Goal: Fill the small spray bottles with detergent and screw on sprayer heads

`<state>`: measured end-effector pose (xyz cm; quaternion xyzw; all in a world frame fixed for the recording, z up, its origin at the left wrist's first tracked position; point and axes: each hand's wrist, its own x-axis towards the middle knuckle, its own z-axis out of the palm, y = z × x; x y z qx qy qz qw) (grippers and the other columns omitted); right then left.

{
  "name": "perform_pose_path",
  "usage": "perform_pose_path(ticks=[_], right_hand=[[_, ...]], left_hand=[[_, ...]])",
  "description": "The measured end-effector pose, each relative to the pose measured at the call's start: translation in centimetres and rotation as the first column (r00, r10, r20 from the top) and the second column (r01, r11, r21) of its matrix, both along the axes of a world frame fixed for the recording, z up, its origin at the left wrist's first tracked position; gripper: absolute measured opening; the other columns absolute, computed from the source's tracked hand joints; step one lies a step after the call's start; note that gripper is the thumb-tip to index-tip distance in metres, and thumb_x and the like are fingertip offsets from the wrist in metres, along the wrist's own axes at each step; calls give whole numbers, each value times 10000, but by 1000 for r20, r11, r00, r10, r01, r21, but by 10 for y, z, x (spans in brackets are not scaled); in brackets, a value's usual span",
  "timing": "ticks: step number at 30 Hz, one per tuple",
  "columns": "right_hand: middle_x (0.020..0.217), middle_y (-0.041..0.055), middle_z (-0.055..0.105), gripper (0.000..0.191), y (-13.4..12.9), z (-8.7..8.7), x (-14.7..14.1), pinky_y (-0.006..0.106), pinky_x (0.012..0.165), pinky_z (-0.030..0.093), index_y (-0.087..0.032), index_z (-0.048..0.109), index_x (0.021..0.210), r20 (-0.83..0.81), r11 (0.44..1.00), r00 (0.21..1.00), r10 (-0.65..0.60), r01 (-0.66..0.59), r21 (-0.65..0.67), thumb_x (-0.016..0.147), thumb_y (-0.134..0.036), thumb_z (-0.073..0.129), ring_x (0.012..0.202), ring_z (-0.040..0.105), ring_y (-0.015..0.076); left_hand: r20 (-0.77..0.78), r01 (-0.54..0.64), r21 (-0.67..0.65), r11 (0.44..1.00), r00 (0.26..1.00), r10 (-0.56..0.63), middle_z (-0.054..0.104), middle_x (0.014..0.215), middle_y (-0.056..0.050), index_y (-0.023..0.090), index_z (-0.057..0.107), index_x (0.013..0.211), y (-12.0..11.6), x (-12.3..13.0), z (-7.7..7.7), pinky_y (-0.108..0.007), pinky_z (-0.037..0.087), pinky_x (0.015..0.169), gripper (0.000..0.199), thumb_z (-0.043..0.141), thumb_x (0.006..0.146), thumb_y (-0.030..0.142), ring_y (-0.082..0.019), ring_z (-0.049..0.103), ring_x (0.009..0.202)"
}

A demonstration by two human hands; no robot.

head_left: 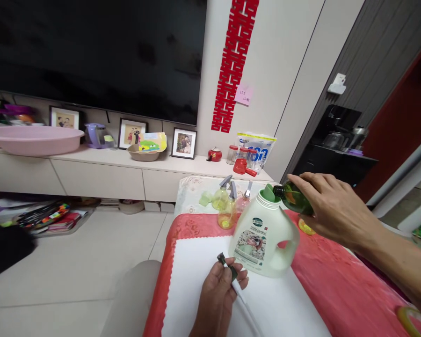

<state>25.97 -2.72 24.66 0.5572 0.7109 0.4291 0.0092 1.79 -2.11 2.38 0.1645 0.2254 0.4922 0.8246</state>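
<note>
In my right hand is a dark green bottle, tipped sideways. Its black threaded neck meets the green pouring spout of a pale green detergent jug. The jug stands upright on a white sheet, its cap off. My left hand pinches a dark green pump head, from which a white tube slants down to the right. Whether liquid is flowing from the bottle is too small to tell. Spray bottles with grey heads stand just left of the jug.
A red cloth covers the table under the sheet. A roll of tape lies at the right front, and a yellow round thing sits behind the jug. Along the low cabinet stand a pink basin, photo frames and red-lidded jars.
</note>
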Motion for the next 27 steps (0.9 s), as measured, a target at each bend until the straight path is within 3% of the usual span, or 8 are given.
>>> perform_pose_path(ticks=[12,16,21,27], right_hand=[[1228,123,503,605,12,30,-23,454,875,340,-229,515,1375,212,992,977,-19,45,-119,805,-43,433,1064,475,296],[1167,117,515,556,15,36,-32,493,934,320,-215,556,1281,208,987,977,43,-9,-161,786,5,432,1061,466,284],[1087,102,496,442,16,41,-44,518,936,339,-218,570,1213,307,991,950,56,-15,-132,836,-38,425,1055,463,284],[1128,126,500,385,16,45,-60,523,929,404,-177,574,1234,452,997,890,65,-45,-57,934,-91,347,1059,444,281]], left_hand=[[1,36,-8,999,999,-36,732,946,-84,152,721,992,-2,-1,1,-425,534,922,386,878,713,368,-242,722,896],[18,52,-2,999,998,-52,730,935,-80,152,719,993,-2,-1,1,-422,529,918,383,876,718,366,-235,719,887],[25,67,-28,997,998,-66,732,921,-75,150,729,981,-3,-1,2,-410,528,914,394,894,696,367,-234,717,881],[33,66,-33,997,997,-65,738,914,-76,152,736,973,-3,0,1,-397,537,897,389,897,693,370,-236,721,877]])
